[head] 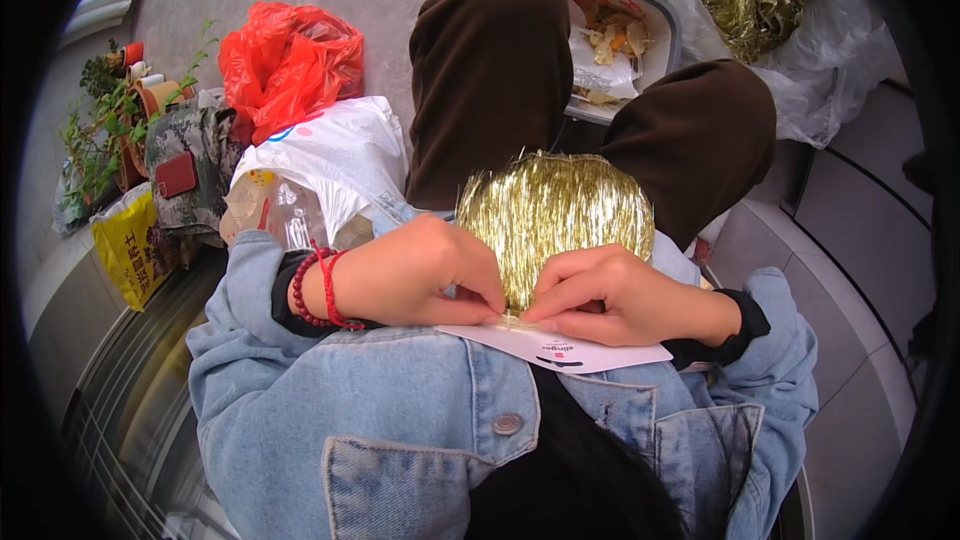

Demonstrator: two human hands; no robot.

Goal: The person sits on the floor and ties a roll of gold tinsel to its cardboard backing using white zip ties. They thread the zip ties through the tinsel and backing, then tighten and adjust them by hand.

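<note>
Gold tinsel fringe (559, 210) lies fanned out over my lap, its gathered band at the top edge of a white printed card (600, 355) against my denim jacket. My left hand (420, 274), with red bracelets at the wrist, pinches the band from the left between thumb and forefinger. From the right, my right hand (607, 296) pinches the same band, its fingertips a short gap from those of my left hand. The card rests below both hands, with a slotted hanging hole near its lower edge. My fingers hide part of the band.
A grey bin (671, 22) with waste stands beyond my knees, beside more gold tinsel (757, 0) in clear plastic. At left are a red plastic bag (292, 52), a white bag (337, 150), a phone (175, 175) on camouflage cloth, a yellow bag (131, 247) and potted plants (112, 120).
</note>
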